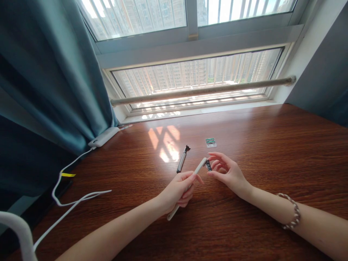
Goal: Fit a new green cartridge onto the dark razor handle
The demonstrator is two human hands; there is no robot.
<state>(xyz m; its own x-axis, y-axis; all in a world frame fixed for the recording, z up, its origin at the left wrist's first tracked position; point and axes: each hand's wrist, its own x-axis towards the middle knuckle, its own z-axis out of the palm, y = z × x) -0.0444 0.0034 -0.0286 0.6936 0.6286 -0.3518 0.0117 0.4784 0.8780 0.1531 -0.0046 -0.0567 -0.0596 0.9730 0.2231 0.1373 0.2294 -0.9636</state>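
My left hand (179, 190) is closed round a white razor handle (199, 167), which slants up to the right above the wooden table (244, 224). My right hand (227, 172) pinches a small dark razor head (208, 165) at the handle's upper tip, its other fingers spread. A second, dark razor handle (182, 159) lies on the table just beyond my left hand. A small pack of cartridges with green strips (211, 142) lies further back, beyond my right hand.
A white power bank (103, 137) sits at the table's back left by the teal curtain (49, 83), with white cables (70, 197) trailing along the left edge. A window with a horizontal rail (201, 90) runs behind the table.
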